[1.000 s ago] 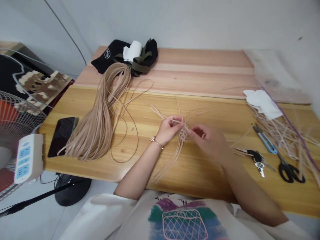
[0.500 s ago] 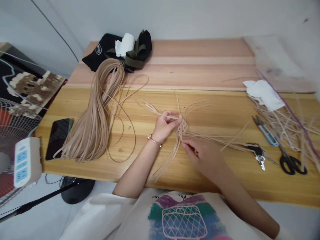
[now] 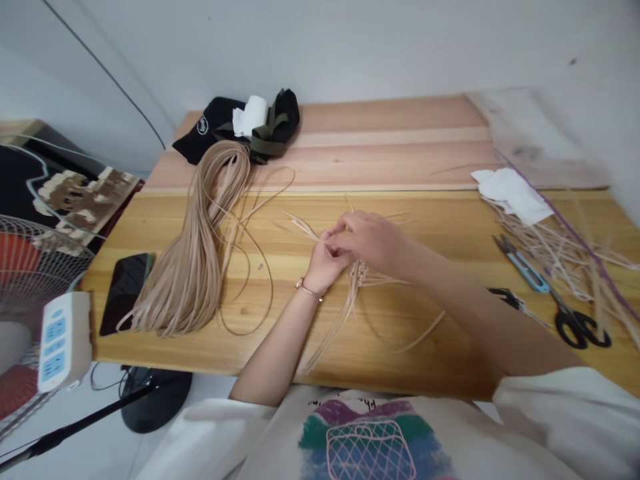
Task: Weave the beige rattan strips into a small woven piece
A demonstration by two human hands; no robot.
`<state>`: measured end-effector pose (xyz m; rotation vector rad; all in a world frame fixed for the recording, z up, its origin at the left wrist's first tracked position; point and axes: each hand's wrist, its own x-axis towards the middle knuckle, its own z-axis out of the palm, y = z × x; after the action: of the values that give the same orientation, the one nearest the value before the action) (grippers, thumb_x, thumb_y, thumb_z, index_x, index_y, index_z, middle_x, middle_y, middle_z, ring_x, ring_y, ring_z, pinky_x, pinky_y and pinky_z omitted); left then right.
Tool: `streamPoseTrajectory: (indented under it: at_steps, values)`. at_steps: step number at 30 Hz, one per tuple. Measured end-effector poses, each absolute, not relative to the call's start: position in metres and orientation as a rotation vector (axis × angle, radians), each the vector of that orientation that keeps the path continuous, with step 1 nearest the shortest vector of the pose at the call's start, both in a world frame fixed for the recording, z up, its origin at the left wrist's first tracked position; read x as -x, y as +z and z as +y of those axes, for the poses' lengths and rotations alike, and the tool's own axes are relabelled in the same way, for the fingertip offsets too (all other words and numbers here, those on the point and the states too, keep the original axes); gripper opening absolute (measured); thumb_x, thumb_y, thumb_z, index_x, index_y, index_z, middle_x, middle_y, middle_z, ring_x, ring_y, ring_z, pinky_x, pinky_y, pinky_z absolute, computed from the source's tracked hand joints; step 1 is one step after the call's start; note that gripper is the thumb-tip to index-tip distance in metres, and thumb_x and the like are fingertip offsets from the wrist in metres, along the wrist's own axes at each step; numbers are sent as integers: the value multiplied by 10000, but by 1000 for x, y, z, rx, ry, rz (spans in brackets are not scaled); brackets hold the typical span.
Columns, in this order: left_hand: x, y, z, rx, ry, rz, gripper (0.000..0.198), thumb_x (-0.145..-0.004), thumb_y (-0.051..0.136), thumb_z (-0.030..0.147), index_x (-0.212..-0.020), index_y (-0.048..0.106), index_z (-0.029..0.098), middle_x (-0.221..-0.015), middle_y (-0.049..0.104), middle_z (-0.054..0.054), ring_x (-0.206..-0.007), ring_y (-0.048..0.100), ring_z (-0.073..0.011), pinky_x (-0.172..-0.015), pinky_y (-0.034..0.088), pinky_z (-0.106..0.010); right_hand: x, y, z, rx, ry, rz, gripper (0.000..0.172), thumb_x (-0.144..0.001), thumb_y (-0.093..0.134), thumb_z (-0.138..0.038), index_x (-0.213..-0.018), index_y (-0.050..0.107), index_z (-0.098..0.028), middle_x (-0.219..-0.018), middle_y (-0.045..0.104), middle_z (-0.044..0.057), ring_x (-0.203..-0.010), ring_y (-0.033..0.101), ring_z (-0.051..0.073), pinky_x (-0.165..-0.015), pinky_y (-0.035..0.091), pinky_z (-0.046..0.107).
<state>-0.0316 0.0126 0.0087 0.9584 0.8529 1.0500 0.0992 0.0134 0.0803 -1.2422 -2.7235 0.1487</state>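
A small knotted piece of weaving in tan cord lies near the middle of the table, with loose strands fanning out from it. My left hand is closed on its upper left side, pinching the work between thumb and fingers. Across the top of it reaches my right hand, fingers pinched together at my left fingertips, where tan strands come out toward the upper left. The right hand hides part of the weaving and most strands on that side.
A thick hank of tan cord lies at left, beside a phone. Behind it sits a black bag with a tissue roll. At right are blue snips, black-handled scissors, cord offcuts and tissue.
My right hand has moved up and left, from below the weaving to over it, meeting my left fingertips. My left hand keeps its hold. The camera view has shifted slightly.
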Motion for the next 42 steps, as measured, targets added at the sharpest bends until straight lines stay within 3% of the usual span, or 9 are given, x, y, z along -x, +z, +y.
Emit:
streamPoseTrajectory:
  at_steps: [3,8,13,21,26,30,33,38,42]
  values:
    - [31,9,13,-925,1052,848,721,-478,781,112,-1104,427,161,-764,614,37,-681,577,-88,-687,437,-227,-95,77,26,1204,149,-2813,239,-859,464,-177,-946,686,-174,-928,579,104,-832,488,206,-689,305,304]
    - [32,10,14,-923,1034,897,809,-456,785,76,-1164,403,155,-751,609,39,-642,562,-89,-661,432,-233,-97,82,28,1077,307,-2898,240,-834,497,-175,-973,690,-204,-941,591,85,-845,496,192,-694,297,286]
    - [32,7,14,-870,1000,891,954,-470,773,72,-1279,275,159,-634,581,101,-593,557,-72,-683,436,-226,-104,80,36,1130,325,-2935,240,-811,514,-183,-956,701,-221,-899,581,73,-842,503,194,-715,309,290]
    - [34,11,12,-857,951,915,994,-515,733,69,-1340,182,114,-572,619,100,-575,600,-83,-730,455,-249,-116,76,43,1234,526,-2786,277,-781,484,-137,-925,708,-215,-898,569,61,-827,515,172,-703,339,257]
    - [36,13,13,-865,949,910,861,-522,736,85,-1275,322,131,-607,662,63,-583,609,-82,-711,455,-241,-126,76,37,1436,360,-2723,239,-770,471,-119,-850,693,-155,-911,599,83,-819,522,178,-678,329,262]
    - [37,12,13,-918,932,878,523,-520,752,126,-1006,559,111,-619,665,34,-579,594,-70,-674,452,-219,-134,70,33,1345,408,-2732,214,-777,457,-124,-827,665,-140,-906,617,84,-828,533,174,-710,338,263]
    - [37,12,12,-961,934,857,331,-533,756,155,-836,629,113,-636,666,20,-593,588,-65,-667,456,-213,-136,66,31,1360,509,-2703,176,-773,469,-156,-829,635,-137,-855,633,76,-794,539,169,-710,342,262]
    - [38,12,12,-988,941,850,291,-531,762,155,-803,662,123,-646,663,15,-602,584,-60,-654,461,-199,-136,63,29,1448,811,-2523,271,-851,381,-203,-967,620,-151,-851,658,53,-747,556,146,-672,350,240]
    - [37,12,12,-1011,932,867,288,-524,765,161,-792,665,127,-634,658,13,-589,577,-63,-632,461,-197,-139,55,35,1343,718,-2548,242,-826,452,-231,-908,669,-160,-844,665,48,-772,557,151,-694,349,248]
